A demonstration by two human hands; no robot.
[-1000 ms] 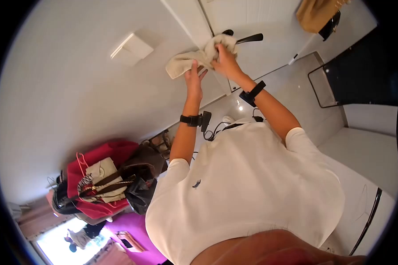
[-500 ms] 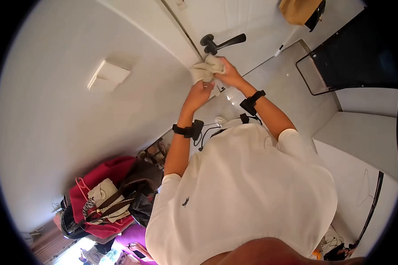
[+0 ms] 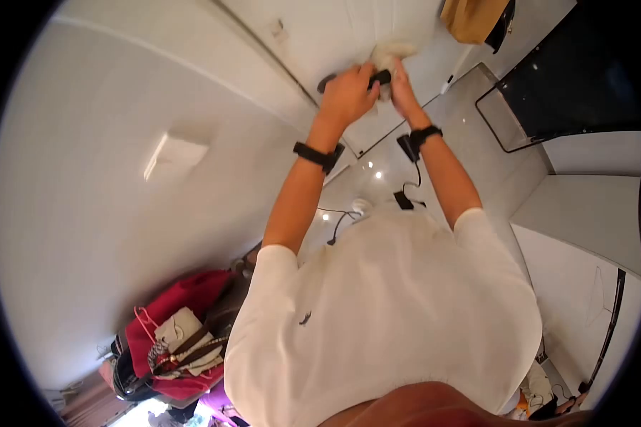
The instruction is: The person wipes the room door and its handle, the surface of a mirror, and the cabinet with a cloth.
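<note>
The black door handle (image 3: 382, 78) is fixed to a white door (image 3: 313, 35). My left hand (image 3: 349, 94) is closed over the middle of the handle, so the handle shows only on either side of my fingers. A cream cloth (image 3: 392, 51), slightly blurred, lies around the handle's free end. My right hand (image 3: 404, 94) holds this cloth there, its fingers partly hidden by it. Both wrists carry black straps with small dark boxes.
A white switch plate (image 3: 174, 153) is on the wall to the left. Red clothes, bags and a pink hanger (image 3: 146, 320) are piled at lower left. A tan bag (image 3: 470, 20) hangs at upper right, near a black panel on a metal frame (image 3: 506, 121).
Both hands have moved up from below the handle to the handle itself. My left hand has left the cloth and closed on the handle; the cloth has gone right to its free end.
</note>
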